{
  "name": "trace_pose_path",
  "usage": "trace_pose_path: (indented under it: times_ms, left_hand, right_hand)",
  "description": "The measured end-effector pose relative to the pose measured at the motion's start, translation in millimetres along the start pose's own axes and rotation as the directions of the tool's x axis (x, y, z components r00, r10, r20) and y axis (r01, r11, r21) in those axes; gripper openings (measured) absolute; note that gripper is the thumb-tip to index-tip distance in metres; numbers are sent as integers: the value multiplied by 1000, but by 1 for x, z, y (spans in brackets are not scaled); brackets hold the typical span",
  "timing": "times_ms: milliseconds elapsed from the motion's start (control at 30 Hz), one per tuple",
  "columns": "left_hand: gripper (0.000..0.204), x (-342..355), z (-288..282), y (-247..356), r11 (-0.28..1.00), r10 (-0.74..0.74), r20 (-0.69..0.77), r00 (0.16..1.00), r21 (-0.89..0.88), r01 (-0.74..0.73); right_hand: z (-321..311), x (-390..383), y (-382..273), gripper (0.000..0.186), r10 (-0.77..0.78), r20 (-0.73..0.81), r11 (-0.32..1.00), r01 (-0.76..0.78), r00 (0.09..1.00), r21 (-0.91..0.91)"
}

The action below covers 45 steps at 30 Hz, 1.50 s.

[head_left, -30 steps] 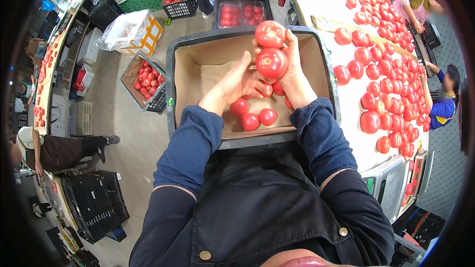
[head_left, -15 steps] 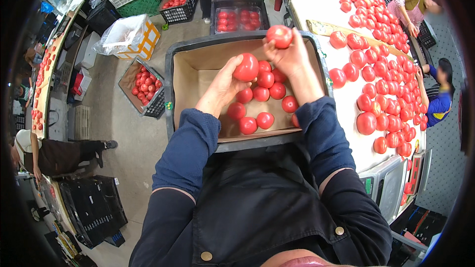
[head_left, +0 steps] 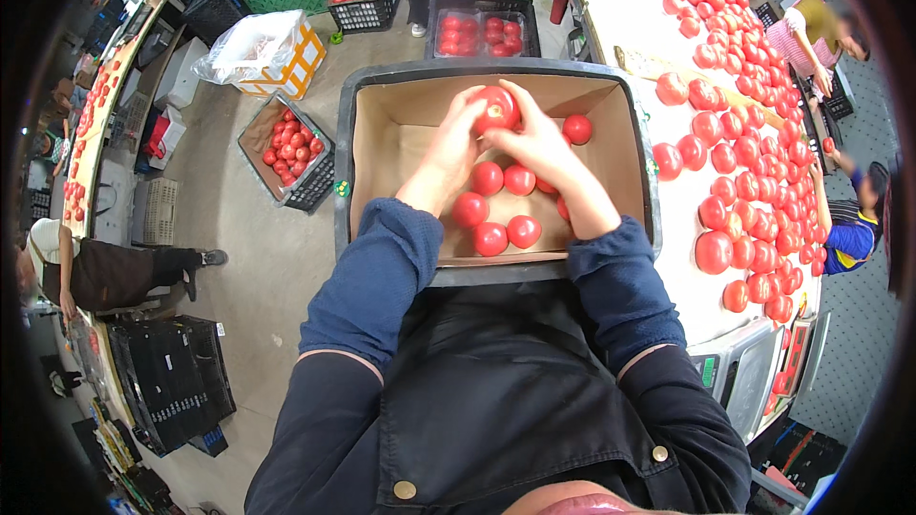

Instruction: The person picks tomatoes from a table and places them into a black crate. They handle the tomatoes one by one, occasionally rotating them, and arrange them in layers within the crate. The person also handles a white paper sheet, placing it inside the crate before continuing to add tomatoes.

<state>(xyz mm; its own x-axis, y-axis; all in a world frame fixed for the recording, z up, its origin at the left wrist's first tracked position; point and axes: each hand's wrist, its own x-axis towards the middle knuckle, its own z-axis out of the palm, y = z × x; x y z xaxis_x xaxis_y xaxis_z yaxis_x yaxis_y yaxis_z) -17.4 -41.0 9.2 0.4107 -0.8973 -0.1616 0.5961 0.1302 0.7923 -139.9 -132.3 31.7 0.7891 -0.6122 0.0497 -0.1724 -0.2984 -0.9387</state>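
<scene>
Both my hands are closed around one red tomato [head_left: 497, 112] above a dark crate [head_left: 420, 73] lined with brown paper. My left hand [head_left: 450, 145] wraps its left side; my right hand [head_left: 544, 148] grips it from the right. Beneath my hands, several loose tomatoes [head_left: 490, 238] rest on the crate's paper floor, some partly hidden by my right hand and wrist. A single tomato [head_left: 577, 129] lies by the crate's far right, just beyond my right hand.
A white table [head_left: 668, 229] covered with many tomatoes borders the crate on the right, with a scale [head_left: 739, 372] at its near end. Left stands another crate of tomatoes [head_left: 289, 148] and a lined bin [head_left: 277, 52]. Two people work across the table; another person [head_left: 114, 262] is at left.
The tomato that was in my right hand is gone from it, and one now lies at the crate's far right. My right hand has joined my left around the other tomato.
</scene>
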Motion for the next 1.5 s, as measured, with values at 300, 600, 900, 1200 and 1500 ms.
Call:
trace_pose_path:
  times_ms: [300,600,900,1200,1500]
  left_hand:
    - [46,-1,0,1,977,7,0,1000,212,-7]
    - [51,-5,7,6,1000,4,154,988,-18,-1]
    - [55,-1,-4,7,932,10,-9,1000,362,-6]
    - [35,5,-11,-1,964,110,-286,952,263,-33]
    - [33,11,-28,-2,973,64,-357,932,230,21]
  right_hand:
    - [4,4,17,79,-34,-46,994,39,998,101]
    - [-5,11,24,75,-83,-65,935,100,994,339]
    - [-68,-1,36,42,87,-47,698,-27,995,716]
    - [-171,-32,76,57,62,-199,288,173,978,942]
    - [-11,2,145,62,93,166,521,94,982,-848]
